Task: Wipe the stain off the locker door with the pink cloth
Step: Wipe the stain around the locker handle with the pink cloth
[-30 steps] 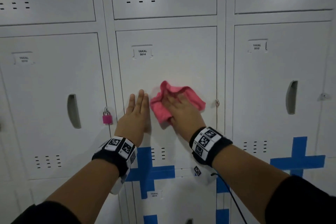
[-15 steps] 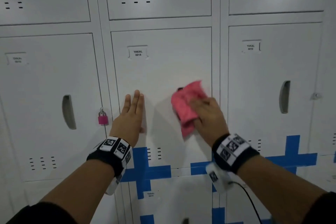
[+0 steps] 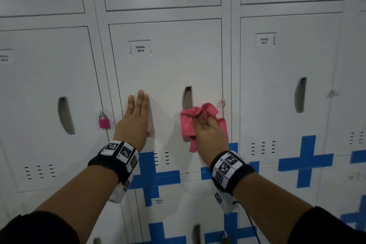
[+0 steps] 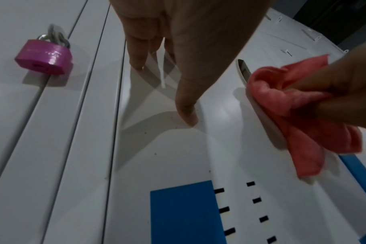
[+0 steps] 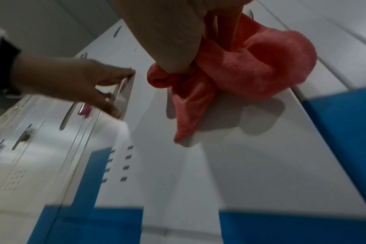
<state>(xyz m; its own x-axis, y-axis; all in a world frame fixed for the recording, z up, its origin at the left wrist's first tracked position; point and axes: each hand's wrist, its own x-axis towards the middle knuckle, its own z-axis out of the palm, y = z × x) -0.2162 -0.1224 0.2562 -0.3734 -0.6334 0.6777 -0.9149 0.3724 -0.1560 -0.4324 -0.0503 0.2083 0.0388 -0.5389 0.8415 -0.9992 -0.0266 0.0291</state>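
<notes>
The white locker door point(image 3: 168, 69) labelled 0014 fills the middle of the head view. My right hand point(image 3: 208, 127) grips the bunched pink cloth point(image 3: 188, 123) and presses it on the door just below the recessed handle point(image 3: 187, 98), near the door's right edge. In the wrist views the pink cloth point(image 4: 299, 112) point(image 5: 251, 74) is crumpled between the fingers, a corner hanging down. My left hand point(image 3: 136, 117) lies flat on the door's left part, fingers straight and together; its fingers point(image 4: 186, 105) touch the metal. No stain shows on the door.
A pink padlock point(image 3: 104, 122) hangs on the hasp left of the door. Neighbouring lockers point(image 3: 287, 85) stand on both sides, above and below. Blue tape crosses point(image 3: 306, 161) mark the lower row. A black cable point(image 3: 251, 222) trails from my right wrist.
My right hand has carried the cloth from the door's middle across to the right, under the handle. The left hand has stayed flat on the door.
</notes>
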